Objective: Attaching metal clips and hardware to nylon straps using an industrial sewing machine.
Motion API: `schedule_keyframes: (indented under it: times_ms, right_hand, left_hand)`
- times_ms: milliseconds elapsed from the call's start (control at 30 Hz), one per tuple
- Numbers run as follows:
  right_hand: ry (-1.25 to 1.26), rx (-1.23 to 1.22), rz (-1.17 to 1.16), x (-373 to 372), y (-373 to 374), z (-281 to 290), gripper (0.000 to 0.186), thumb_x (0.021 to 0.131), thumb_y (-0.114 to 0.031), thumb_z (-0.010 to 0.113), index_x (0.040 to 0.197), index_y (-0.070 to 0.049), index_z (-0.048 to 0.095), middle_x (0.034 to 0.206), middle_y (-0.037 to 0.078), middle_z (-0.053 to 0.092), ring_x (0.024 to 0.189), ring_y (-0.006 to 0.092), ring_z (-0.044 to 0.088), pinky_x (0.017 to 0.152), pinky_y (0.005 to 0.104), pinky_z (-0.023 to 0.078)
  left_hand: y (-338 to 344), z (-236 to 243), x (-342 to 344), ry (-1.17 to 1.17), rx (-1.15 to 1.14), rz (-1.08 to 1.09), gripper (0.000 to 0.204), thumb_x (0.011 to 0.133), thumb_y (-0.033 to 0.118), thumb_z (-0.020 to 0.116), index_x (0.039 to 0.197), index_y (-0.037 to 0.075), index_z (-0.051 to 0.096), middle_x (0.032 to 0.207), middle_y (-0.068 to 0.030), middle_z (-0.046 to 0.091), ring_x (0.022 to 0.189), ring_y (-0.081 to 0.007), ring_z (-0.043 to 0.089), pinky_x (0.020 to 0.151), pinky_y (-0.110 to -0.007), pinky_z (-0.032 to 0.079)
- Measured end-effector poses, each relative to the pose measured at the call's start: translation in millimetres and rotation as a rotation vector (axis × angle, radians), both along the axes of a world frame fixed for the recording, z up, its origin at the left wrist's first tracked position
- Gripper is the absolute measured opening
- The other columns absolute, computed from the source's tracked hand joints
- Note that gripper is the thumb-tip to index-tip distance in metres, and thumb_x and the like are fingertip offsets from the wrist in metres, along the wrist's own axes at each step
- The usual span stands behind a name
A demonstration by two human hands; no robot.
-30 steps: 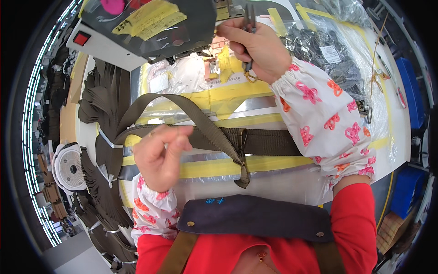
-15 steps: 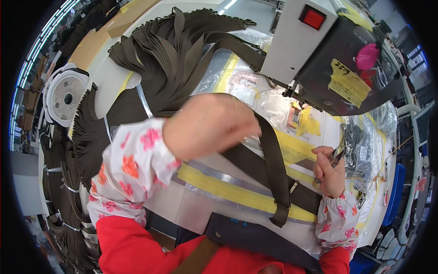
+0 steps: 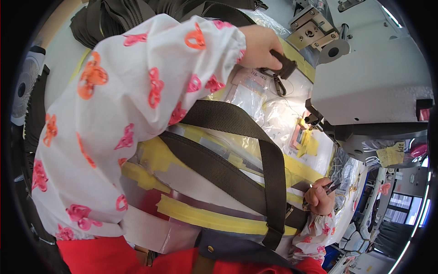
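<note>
My left hand (image 3: 261, 48) reaches to the far side of the table, its fingers closed on a short dark olive webbing piece (image 3: 287, 67). Just below that piece, a dark metal hook (image 3: 279, 86) lies over the clear plastic. Near the right edge of the work, my right hand (image 3: 319, 200) is closed around small thread snips (image 3: 331, 187), with their dark tips poking out past the fingers. Between my hands, a long olive webbing strap (image 3: 237, 119) bends down toward me, crossing over a wider strap (image 3: 214, 166). My left sleeve hides part of both.
A sewing machine (image 3: 369, 82) stands at the right, its lamp lighting the plastic-covered table. Stacked olive straps (image 3: 109, 20) lie at the far left. Yellow tape (image 3: 214, 217) runs along the near part of the table. A white fan (image 3: 26, 86) shows at the left edge.
My left hand has moved away from me to the far side and now grips the webbing piece. The view has swung and tilted. My right hand still holds the snips.
</note>
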State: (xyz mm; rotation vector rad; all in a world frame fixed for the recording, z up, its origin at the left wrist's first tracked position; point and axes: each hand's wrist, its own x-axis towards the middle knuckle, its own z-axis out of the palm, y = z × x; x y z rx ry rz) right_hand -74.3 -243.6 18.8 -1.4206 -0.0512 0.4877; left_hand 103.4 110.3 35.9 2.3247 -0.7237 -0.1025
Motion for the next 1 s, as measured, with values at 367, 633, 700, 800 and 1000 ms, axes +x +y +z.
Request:
schedule_keyframes:
  times_ms: [367, 633, 700, 800, 1000]
  right_hand:
    - [-0.034, 0.043, 0.023, 1, 3, 0, 0.013, 0.088, -0.012, 0.052, 0.092, 0.001, 0.054, 0.045, 0.002, 0.042, 0.034, 0.0082, 0.032, 0.037, 0.0245, 0.024]
    - [-0.053, 0.031, 0.040, 0, 1, 1, 0.014, 0.089, -0.011, 0.051, 0.092, 0.002, 0.053, 0.046, 0.002, 0.042, 0.035, 0.0086, 0.033, 0.038, 0.0245, 0.026]
    - [-0.048, 0.031, 0.040, 0, 1, 0, 0.015, 0.089, -0.012, 0.051, 0.093, 0.002, 0.053, 0.046, 0.002, 0.042, 0.035, 0.0087, 0.033, 0.038, 0.0244, 0.026]
    - [-0.042, 0.029, 0.050, 1, 2, 0, 0.015, 0.089, -0.012, 0.050, 0.093, 0.002, 0.053, 0.046, 0.002, 0.042, 0.036, 0.0088, 0.033, 0.038, 0.0244, 0.026]
    - [-0.035, 0.032, 0.065, 2, 2, 1, 0.016, 0.089, -0.012, 0.049, 0.093, 0.003, 0.053, 0.046, 0.003, 0.042, 0.036, 0.0088, 0.033, 0.039, 0.0245, 0.026]
  left_hand:
    - [29, -8, 4, 0.295, -0.172, 0.076, 0.038, 0.077, 0.032, 0.063, 0.105, 0.007, 0.063, 0.086, -0.0044, 0.064, 0.076, -0.0141, 0.058, 0.072, -0.025, 0.044]
    - [28, -7, 4, 0.329, -0.204, 0.050, 0.039, 0.077, 0.032, 0.063, 0.106, 0.006, 0.063, 0.086, -0.0036, 0.064, 0.076, -0.0124, 0.057, 0.072, -0.024, 0.043]
    - [29, -7, 3, 0.347, -0.203, 0.058, 0.040, 0.077, 0.032, 0.063, 0.108, 0.006, 0.062, 0.085, -0.0035, 0.063, 0.075, -0.0117, 0.057, 0.071, -0.023, 0.043]
    - [29, -7, 2, 0.350, -0.214, 0.077, 0.040, 0.077, 0.031, 0.064, 0.108, 0.005, 0.062, 0.085, -0.0034, 0.063, 0.075, -0.0111, 0.056, 0.071, -0.023, 0.043]
    - [29, -8, 4, 0.376, -0.256, 0.040, 0.038, 0.077, 0.029, 0.065, 0.105, 0.004, 0.063, 0.084, -0.0032, 0.063, 0.075, -0.0101, 0.056, 0.071, -0.022, 0.042]
